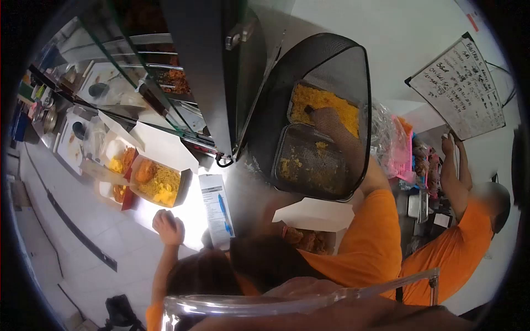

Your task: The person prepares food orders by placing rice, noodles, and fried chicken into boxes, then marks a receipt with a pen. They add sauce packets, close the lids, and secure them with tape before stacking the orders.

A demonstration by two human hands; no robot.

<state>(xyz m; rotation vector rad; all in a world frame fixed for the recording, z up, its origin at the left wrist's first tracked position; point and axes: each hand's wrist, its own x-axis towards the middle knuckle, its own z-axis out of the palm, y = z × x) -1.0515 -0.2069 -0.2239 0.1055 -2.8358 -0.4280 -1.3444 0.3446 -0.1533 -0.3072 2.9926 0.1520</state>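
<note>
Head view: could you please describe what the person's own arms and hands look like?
The left hand and right hand are bare, without gloves; the forearms are uncovered too. The right arm wears a short orange sleeve; a bit of orange shows low on the left arm.

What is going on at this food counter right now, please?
A person in an orange shirt reaches the right hand under a black mesh cover into a tray of yellow food. The left hand rests curled on the counter near an open takeaway box holding food. Another person reaches up to a whiteboard.
</note>
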